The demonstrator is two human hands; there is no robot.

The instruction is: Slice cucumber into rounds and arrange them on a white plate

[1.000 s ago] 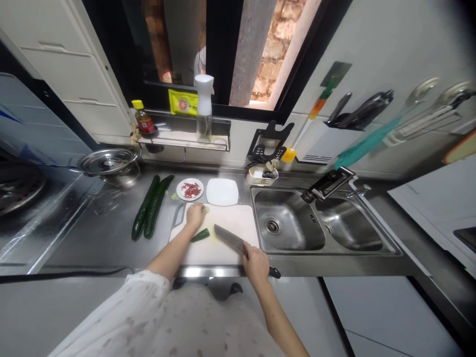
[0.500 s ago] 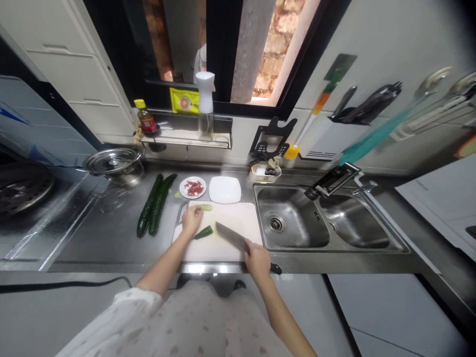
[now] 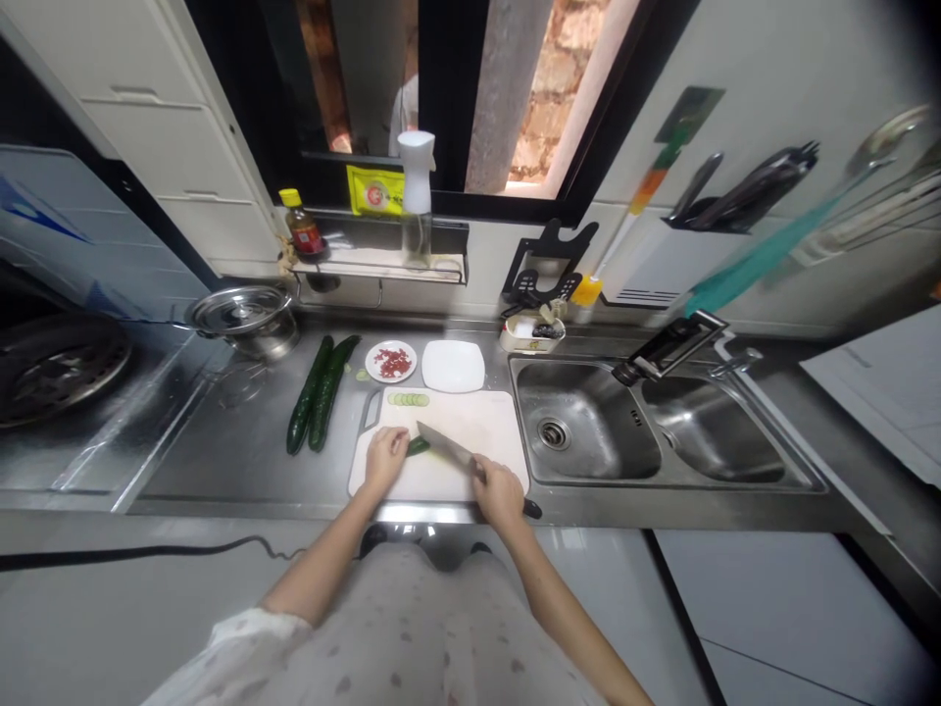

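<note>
On the white cutting board [image 3: 470, 417], my left hand [image 3: 387, 459] has its fingers bent together over one end of a short cucumber piece [image 3: 419, 446]. Part of that piece is hidden under the fingers. My right hand [image 3: 501, 493] is wrapped round the black handle of a kitchen knife [image 3: 450, 449]. Its blade points left and away from me, with the tip close to the cucumber piece. A short row of cucumber slices [image 3: 409, 399] lies overlapping near the board's far left corner. Two whole cucumbers [image 3: 313, 397] rest side by side on the steel counter, left of the board.
Behind the board stand a small plate [image 3: 406, 375] of chopped red bits and a white square plate [image 3: 454, 365]. A lidded steel pot [image 3: 254, 319] is at back left. The double sink [image 3: 588, 466] adjoins the board on the right. A spray bottle [image 3: 417, 201] stands on the shelf.
My left hand has come back from the cucumber slices to the short piece, leaving the row uncovered. The knife has shifted slightly left, its tip now nearer the piece. The view has shifted slightly.
</note>
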